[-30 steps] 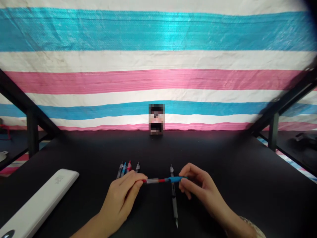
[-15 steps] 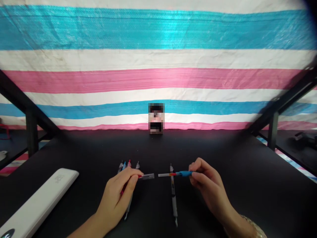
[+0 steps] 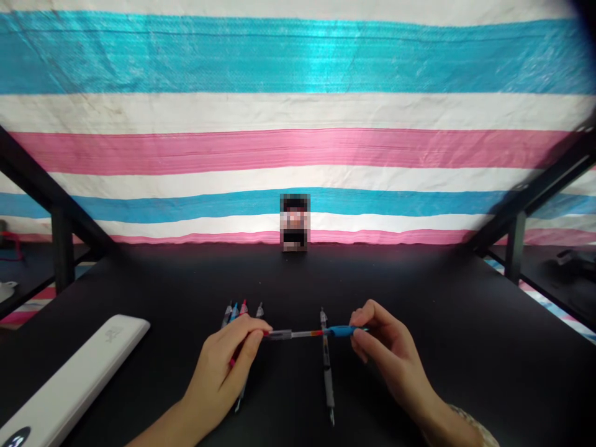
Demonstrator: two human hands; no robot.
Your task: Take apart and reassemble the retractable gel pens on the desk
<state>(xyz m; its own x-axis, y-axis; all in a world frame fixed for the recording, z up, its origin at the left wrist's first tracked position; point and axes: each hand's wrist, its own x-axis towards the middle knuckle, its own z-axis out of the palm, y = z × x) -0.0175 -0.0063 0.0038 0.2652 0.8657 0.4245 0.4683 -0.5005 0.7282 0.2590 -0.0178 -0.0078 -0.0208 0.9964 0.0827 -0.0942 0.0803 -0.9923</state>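
Observation:
My left hand [image 3: 226, 366] pinches a pen barrel [image 3: 280, 334], red near the fingers with a clear open end pointing right; the palm hides the rest. My right hand [image 3: 386, 354] is closed on a blue pen grip [image 3: 341, 331], from which a clear refill [image 3: 307, 334] with an orange-red section sticks out leftward. The refill's tip is at the mouth of the clear barrel, and the two parts line up level. Beneath them a grey pen [image 3: 328, 379] lies lengthwise on the table. Several pens [image 3: 233, 311] lie partly behind my left hand.
A long white power-bank-like device [image 3: 84, 379] lies at the left of the black table [image 3: 298, 279]. A small blurred-out object [image 3: 294, 223] stands at the back edge. Dark metal bars [image 3: 526, 198] slope along both sides, before a striped sheet [image 3: 298, 149].
My right hand has moved slightly left, bringing the refill to the clear barrel end and closing the gap between them. My left hand has hardly moved.

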